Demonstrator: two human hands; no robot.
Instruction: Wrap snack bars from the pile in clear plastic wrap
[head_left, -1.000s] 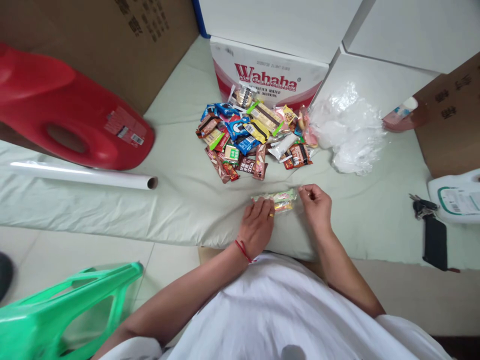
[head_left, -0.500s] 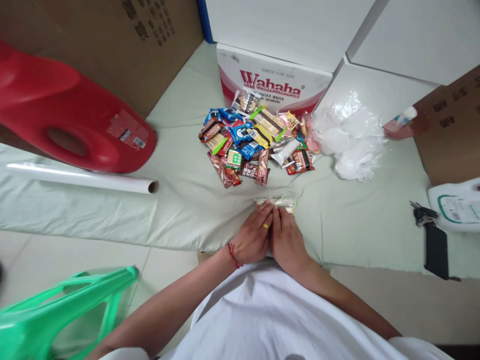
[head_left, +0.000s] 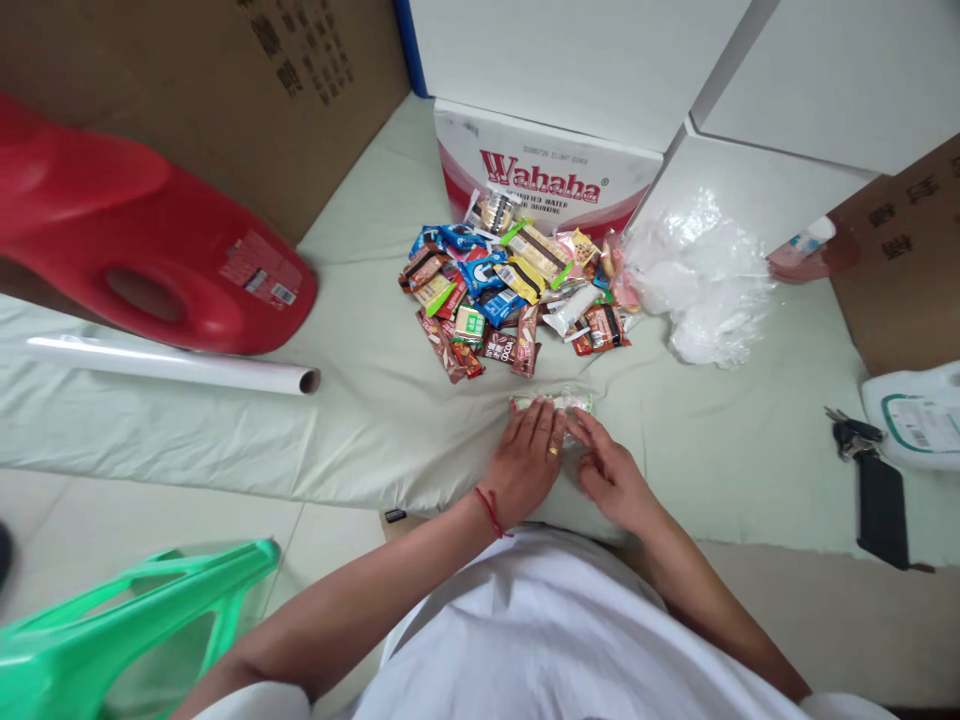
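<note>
Near the front edge of the cloth-covered table, a clear plastic packet [head_left: 579,402] with pale contents and green and red traces lies crosswise. My left hand [head_left: 527,468] rests flat on it, fingers stretched out together and covering its near middle part. My right hand [head_left: 616,482] touches the packet's right end with its index finger extended, while the other fingers are partly bent. What is beneath my left palm is hidden. Just beyond the packet lies a pile of wrapped snacks [head_left: 491,290] in blue, brown, yellow and red wrappers.
Behind the snacks stands a Wahaha water carton [head_left: 547,165]. Crumpled clear plastic bags [head_left: 701,280] lie to the right, keys with a black case [head_left: 881,505] farther right. On the left are a large red jug [head_left: 247,290] and a white roll [head_left: 172,365]. A green stool [head_left: 142,600] stands below.
My right hand has moved right, away from my left, and its index finger now points at the packet's right end. My left hand has shifted slightly right and lies flatter.
</note>
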